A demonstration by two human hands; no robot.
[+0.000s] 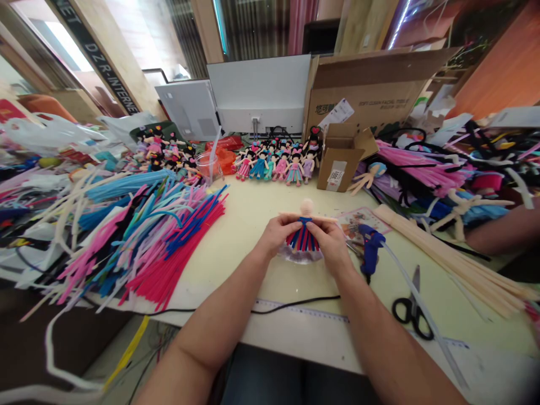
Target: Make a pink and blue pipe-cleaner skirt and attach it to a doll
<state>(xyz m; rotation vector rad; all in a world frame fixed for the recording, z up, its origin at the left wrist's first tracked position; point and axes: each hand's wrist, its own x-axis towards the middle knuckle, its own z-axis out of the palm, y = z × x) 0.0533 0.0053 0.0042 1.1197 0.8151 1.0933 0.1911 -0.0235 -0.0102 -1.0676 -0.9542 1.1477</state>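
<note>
Both my hands grip a small pipe-cleaner doll (304,239) above the middle of the table. It has a round beige head, beige arms stretched out sideways, and a blue and red striped skirt. My left hand (279,233) pinches the doll at its left side, thumb on the blue waist. On the opposite side, my right hand (329,236) pinches it the same way, the two thumbs nearly meeting. Fingers behind the doll are hidden. Something clear and shiny (301,256) lies just beneath the skirt. A blue glue gun (371,247) rests right of my right hand.
Black-handled scissors (413,312) and beige pipe cleaners (455,259) lie at right. Coloured pipe cleaners (169,236) pile up at left. Finished dolls (280,163) stand at the back beside a small cardboard box (337,160). A black cable (291,305) crosses the front; another person's arm (506,230) is at right.
</note>
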